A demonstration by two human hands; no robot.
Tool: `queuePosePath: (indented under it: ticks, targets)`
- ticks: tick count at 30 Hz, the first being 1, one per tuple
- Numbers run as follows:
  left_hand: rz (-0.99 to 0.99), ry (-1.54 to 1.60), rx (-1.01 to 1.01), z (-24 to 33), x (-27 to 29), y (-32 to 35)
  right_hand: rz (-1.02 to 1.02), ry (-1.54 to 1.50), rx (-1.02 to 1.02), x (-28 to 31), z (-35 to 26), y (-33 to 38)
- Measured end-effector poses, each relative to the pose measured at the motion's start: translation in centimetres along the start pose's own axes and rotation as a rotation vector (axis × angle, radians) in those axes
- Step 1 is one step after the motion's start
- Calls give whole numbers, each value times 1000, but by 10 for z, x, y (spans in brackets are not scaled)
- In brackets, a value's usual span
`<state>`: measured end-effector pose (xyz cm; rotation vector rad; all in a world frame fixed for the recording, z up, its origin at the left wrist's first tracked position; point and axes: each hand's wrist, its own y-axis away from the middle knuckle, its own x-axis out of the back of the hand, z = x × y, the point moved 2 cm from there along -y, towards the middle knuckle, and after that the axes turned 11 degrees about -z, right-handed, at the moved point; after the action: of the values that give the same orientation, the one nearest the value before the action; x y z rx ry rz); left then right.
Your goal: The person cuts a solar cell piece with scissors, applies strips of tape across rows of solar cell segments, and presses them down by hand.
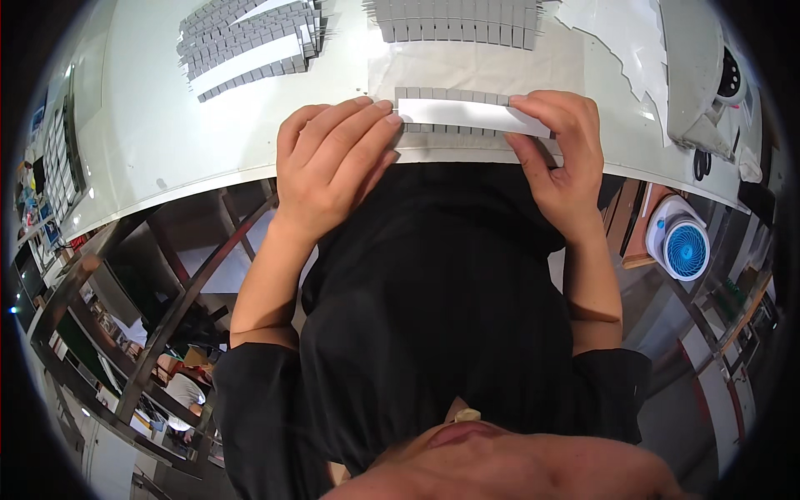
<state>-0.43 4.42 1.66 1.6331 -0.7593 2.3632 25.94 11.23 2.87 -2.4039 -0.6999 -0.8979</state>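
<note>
1. Left hand [329,162] presses flat, and right hand [560,154] pinches, a white strip [471,117] over grey square pads [450,94] at the desk [150,125] edge.
2. More grey pad sheets [250,42] lie behind; a small blue fan [679,242] stands right.

A factory assembly workstation is indicated — a long white worktable [167,125] is covered with rows of small grey square pads [242,37], metal shelving racks [100,333] are seen below, and a small white-and-blue desk fan [679,242] is placed alongside.
</note>
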Motion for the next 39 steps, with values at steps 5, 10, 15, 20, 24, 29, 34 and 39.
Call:
queuePosePath:
  ticks: [5, 10, 15, 20, 24, 29, 34, 39]
  targets:
    - [-10, -50, 5, 1, 0, 0, -16, 69, -3, -2, 1, -2]
    - [-14, -68, 6, -1, -2, 3, -14, 98, 5, -6, 3, -3]
    - [-4, -57, 9, 0, -2, 2, -8, 113, 18, -5, 5, -2]
    - [-12, -40, -29, 2, 1, -3, 3, 93, 2, -3, 3, 0]
    - [-36, -48, -25, 2, 2, -3, -12, 92, -37, -1, 4, 1]
    - [-31, -55, -20, 3, 1, -2, 96, 10, -70, 5, 3, 9]
    - [-24, -61, -6, 2, 0, -1, 109, 48, -89, 14, 7, 26]
    - [-2, -49, -41, 2, 0, -1, 21, 181, 26, 16, 8, 36]
